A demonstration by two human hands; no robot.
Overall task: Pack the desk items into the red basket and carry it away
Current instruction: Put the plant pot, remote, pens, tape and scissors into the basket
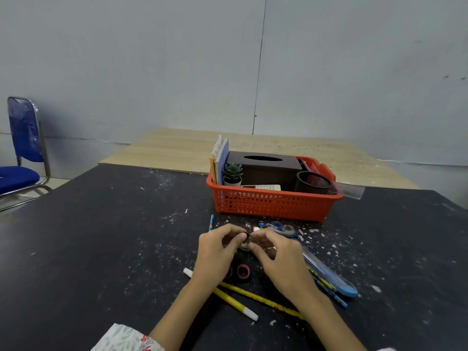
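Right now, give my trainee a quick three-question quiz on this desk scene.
1. True or false: the basket already holds the tissue box and the plant.
2. Which item sticks out over the basket's right rim? A) ruler B) notebooks C) mesh cup
3. Fill in: the left hand and right hand both work on a small object on the ____ tabletop.

Key: 1 true; 2 A; 3 black.
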